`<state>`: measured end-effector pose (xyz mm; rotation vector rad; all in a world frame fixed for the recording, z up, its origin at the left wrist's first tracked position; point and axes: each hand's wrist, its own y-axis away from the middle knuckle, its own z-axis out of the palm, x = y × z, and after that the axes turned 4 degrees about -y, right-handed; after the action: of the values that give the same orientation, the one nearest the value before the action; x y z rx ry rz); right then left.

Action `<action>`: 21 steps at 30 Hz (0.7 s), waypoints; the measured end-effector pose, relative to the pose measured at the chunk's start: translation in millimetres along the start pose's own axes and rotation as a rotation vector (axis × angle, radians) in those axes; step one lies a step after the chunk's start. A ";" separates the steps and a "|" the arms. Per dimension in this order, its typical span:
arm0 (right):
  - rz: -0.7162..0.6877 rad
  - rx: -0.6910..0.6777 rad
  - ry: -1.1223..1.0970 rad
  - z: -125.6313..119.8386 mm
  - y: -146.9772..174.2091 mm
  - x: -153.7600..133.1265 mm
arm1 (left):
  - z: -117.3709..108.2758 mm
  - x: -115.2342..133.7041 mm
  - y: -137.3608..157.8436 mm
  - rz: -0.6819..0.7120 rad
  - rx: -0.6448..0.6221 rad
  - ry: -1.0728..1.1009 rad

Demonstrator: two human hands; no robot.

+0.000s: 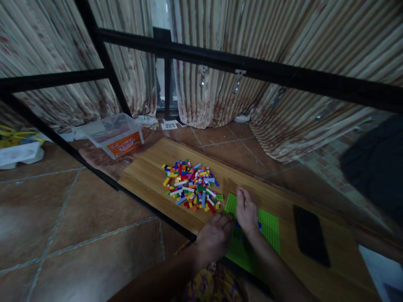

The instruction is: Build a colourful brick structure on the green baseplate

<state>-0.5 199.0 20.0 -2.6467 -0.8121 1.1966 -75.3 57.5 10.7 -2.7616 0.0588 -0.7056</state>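
Note:
A green studded baseplate (pixel 270 228) lies on the wooden board in front of me, with some blue bricks (pixel 260 225) on it, mostly covered by my hands. My left hand (pixel 215 235) is closed at the plate's left edge, its fingers curled down; what they hold, if anything, is hidden. Over the plate's far part is my right hand (pixel 247 213), thumb and fingers pressed together; whatever is between them is too small to make out. Beyond the left hand spreads a pile of small colourful building bricks (pixel 192 184), with a lime-green brick (pixel 219 197) at its near right edge.
A dark phone-like slab (pixel 311 235) lies on the wooden board (pixel 151 163) at the right. Behind the board's far left end stands a clear plastic box (pixel 115 132) with an orange label. A black metal frame (pixel 220 54) crosses in front of striped curtains (pixel 217 96).

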 end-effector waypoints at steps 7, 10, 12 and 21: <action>-0.315 -0.196 0.088 17.1 -6.9 -47.3 | 6.8 -2.8 0.5 0.025 0.028 0.000; -0.380 -0.317 0.116 37.1 -11.0 -71.0 | 13.1 -4.3 2.4 0.036 0.068 0.014; -0.377 -0.350 0.144 49.1 -13.2 -78.9 | 15.9 -5.2 3.6 0.045 0.085 0.037; -0.230 -0.251 -0.095 35.2 2.6 -90.9 | 22.4 -10.2 7.1 -0.028 0.065 0.086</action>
<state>-74.2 145.9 55.2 -2.6027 -1.3234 1.2389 -73.4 57.8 -14.9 -2.6744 0.0145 -0.8183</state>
